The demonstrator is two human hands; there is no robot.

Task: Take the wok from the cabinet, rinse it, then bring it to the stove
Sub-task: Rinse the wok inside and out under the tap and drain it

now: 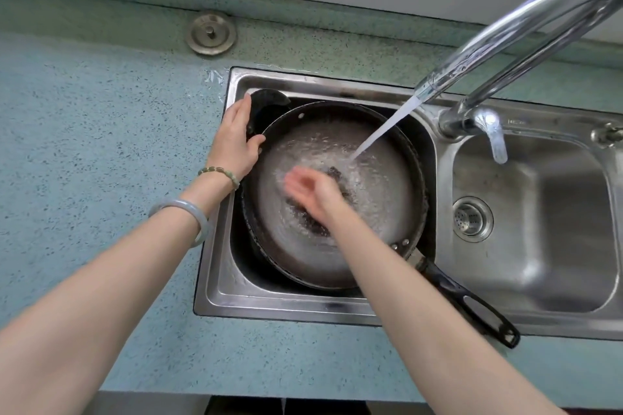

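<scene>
Left hand (236,141) fingers (243,111) curled over the wok's short helper handle (266,104), thumb on the rim. Right hand (312,190) blurred inside the bowl, palm loosely open, gripping nothing that can be made out. Wok (337,195) sitting in the left basin of the sink (435,158), foamy water swirling inside, long handle (468,301) reaching over the front edge. Stream falling from the faucet (512,27) into the pan. Blue speckled desk (101,118) all around.
</scene>
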